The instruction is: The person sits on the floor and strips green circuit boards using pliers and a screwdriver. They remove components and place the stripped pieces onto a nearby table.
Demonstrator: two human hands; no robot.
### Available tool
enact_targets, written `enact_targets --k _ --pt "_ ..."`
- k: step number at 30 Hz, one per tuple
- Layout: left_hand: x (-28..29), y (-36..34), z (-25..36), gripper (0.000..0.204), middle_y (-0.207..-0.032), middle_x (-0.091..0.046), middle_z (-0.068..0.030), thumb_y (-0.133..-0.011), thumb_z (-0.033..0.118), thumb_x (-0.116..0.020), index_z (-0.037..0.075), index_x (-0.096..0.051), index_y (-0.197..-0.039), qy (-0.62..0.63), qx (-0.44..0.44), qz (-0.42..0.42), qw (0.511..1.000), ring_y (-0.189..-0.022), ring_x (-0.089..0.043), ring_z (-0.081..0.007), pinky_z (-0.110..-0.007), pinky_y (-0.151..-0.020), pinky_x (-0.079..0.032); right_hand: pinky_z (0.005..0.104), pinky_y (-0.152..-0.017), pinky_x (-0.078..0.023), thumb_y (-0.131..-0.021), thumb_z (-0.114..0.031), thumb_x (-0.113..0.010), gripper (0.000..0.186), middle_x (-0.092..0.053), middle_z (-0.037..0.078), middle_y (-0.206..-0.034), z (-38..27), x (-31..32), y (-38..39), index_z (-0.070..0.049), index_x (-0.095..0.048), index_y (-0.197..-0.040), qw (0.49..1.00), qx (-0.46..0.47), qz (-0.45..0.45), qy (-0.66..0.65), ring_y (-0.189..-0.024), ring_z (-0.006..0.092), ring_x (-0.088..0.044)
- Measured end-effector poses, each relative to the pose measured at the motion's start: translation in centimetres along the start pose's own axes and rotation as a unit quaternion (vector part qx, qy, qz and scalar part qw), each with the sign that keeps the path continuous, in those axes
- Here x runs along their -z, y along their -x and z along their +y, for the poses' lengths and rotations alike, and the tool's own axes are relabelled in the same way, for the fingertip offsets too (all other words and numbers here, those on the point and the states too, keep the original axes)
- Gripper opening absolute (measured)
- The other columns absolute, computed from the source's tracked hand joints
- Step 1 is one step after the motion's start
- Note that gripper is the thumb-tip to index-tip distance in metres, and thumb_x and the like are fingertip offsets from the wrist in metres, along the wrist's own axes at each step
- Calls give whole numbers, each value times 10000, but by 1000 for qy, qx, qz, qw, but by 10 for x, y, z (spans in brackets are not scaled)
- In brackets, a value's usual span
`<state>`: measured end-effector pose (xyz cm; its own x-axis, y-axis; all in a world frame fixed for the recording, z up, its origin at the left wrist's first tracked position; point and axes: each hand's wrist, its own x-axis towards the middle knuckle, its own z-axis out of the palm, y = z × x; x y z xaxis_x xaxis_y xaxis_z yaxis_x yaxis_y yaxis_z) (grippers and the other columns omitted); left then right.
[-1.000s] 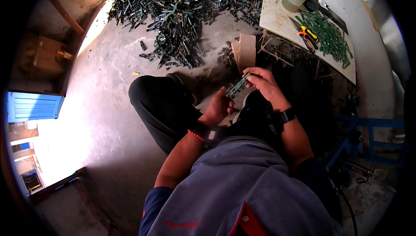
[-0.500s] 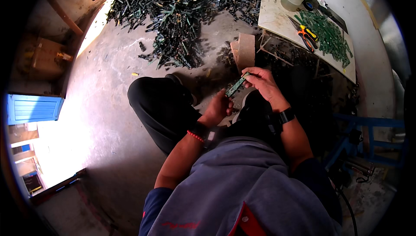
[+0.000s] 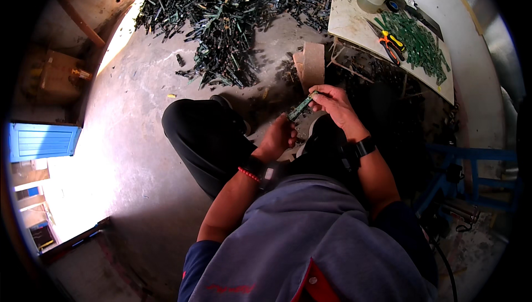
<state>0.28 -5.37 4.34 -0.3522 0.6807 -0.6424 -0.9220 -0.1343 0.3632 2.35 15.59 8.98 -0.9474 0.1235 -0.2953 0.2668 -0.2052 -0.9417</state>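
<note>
Your left hand [image 3: 279, 137] and right hand [image 3: 336, 107] pinch opposite ends of a narrow green strip [image 3: 300, 108]; steady, even pressure from both should hold it without bending.

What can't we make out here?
Head view: gripped parts of the green strip, covered by the left hand and right hand.
Head view: fine detail on the strip, too small.
Head view: far side of the dark pile, cut by the top edge.
Head view: much beneath the table, hidden by its top and shadow.
</note>
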Motion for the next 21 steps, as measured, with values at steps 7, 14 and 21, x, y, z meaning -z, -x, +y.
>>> enact_targets --k 7,14,21 --pt "-1 -1 1 448 -647 -467 -52 -952 479 -336 74 -465 -811 -1 4 12 1000 -532 -393 -178 -293 -527 -333 207 -597 -499 -882 -144 -604 207 -619 55 -811 -1 -1 0 17 -600 -1011 1000 -26 8 -3 -701 110 -614" --pt "0 -2 1 457 -646 -473 -58 -949 482 -338 69 -464 -799 -1 12 19 1000 -537 -398 -181 -294 -529 -336 209 -571 -499 -883 -163 -610 206 -615 53 -797 3 1 -1 18 -601 -980 999 -31 0 14 -682 115 -615" --pt "-1 -2 1 431 -644 -475 -64 -947 470 -364 71 -462 -818 -5 0 31 1000 -533 -397 -182 -293 -524 -335 213 -583 -494 -886 -167 -608 217 -615 58 -793 3 2 -1 26 -597 -983 1000 -22 -11 8 -683 119 -613"
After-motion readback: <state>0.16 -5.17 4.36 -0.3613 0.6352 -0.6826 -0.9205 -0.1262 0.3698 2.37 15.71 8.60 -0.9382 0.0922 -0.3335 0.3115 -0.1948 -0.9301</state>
